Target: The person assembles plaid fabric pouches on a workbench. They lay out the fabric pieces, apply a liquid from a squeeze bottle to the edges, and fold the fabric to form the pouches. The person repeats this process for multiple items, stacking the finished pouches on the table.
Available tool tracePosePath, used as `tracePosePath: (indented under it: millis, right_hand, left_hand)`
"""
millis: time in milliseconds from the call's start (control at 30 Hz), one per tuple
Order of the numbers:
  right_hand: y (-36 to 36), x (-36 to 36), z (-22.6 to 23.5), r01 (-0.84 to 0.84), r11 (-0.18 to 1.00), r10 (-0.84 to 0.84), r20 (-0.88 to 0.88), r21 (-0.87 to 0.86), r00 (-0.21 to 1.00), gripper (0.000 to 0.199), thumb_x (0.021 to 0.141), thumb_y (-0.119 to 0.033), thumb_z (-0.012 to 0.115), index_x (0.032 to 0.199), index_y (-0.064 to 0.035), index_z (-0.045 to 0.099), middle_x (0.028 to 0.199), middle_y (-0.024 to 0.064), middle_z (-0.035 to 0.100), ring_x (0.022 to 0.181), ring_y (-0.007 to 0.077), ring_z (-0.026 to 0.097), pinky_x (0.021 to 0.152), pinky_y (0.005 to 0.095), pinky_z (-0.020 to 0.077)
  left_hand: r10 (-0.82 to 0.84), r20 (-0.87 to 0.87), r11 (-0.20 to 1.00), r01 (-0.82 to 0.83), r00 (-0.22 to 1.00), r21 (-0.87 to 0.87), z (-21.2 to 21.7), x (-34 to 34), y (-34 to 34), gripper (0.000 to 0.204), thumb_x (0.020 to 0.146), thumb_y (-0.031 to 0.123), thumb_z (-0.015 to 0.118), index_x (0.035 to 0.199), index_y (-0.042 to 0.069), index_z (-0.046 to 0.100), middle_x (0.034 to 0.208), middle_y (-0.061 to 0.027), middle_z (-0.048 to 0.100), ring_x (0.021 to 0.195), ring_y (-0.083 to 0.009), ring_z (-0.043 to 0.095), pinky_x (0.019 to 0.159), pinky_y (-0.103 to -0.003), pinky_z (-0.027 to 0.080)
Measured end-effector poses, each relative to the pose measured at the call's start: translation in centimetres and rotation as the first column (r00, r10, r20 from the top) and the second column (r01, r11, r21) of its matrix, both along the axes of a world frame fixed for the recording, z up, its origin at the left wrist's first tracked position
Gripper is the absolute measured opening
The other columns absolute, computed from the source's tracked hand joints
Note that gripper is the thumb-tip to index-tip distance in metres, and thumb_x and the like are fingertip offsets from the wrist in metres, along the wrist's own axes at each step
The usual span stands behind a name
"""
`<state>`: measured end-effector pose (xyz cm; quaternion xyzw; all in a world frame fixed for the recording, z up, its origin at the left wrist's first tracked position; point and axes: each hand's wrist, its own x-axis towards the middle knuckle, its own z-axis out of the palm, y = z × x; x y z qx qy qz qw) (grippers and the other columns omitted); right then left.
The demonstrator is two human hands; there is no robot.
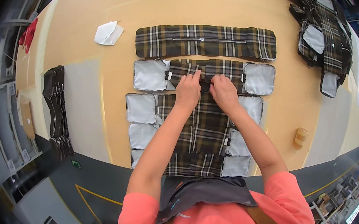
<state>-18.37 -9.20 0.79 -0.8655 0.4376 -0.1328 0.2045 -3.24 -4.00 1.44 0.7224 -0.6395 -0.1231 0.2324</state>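
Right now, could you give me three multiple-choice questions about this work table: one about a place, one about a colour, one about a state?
1. Where does the long plaid strip with a zipper lie?
A. beyond the hands
B. under the forearms
C. on the floor

2. What colour are the plain panels at the ends of the plaid pieces?
A. red
B. light grey
C. black

3. How are the left hand and right hand?
A. raised off the table
B. far apart
C. close together, both on the top plaid piece

Answers: 1 A, it lies farther up the table; 2 B, they look pale grey; 3 C, fingertips nearly meet.
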Motion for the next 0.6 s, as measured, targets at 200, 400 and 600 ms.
tracePosePath:
  millis: [200,400,600]
  right_hand:
    - [-1.4,-1.7,1.1,0.109,0.968,-0.172,0.284,0.225,0.943,0.012,0.085,-0.011,0.061,0.093,-0.0033,0.06,0.086,0.0113,0.062,0.082,0.0265,0.062,0.073,0.0329,0.0496]
    - [-3.9,-18.7,0.8,0.507,0.557,-0.83,0.459,0.658,0.317,0.022,0.088,-0.011,0.059,0.107,-0.0001,0.059,0.091,0.0045,0.062,0.077,0.015,0.059,0.073,0.0291,0.0491]
    - [4.3,-15.2,4.1,0.668,0.718,-0.686,0.359,0.194,0.633,0.017,0.09,-0.013,0.058,0.103,-0.002,0.059,0.089,0.0073,0.063,0.08,0.0167,0.06,0.074,0.0321,0.0493]
  left_hand:
    - [0.127,-0.229,0.99,-0.139,0.965,-0.037,3.0,3.4,0.3,0.023,0.084,0.004,0.057,0.107,0.004,0.062,0.093,-0.0177,0.059,0.089,-0.0371,0.058,0.079,-0.044,0.048]
    - [0.65,-0.281,0.75,-0.656,0.706,0.084,1.8,18.4,6.0,0.025,0.086,0.006,0.053,0.109,0.003,0.061,0.097,-0.0148,0.062,0.089,-0.0301,0.06,0.079,-0.041,0.047]
    - [0.423,-0.253,0.861,-0.473,0.87,-0.187,2.5,12.7,10.6,0.026,0.084,0.012,0.06,0.11,0.005,0.061,0.099,-0.0103,0.063,0.089,-0.0271,0.059,0.079,-0.038,0.047]
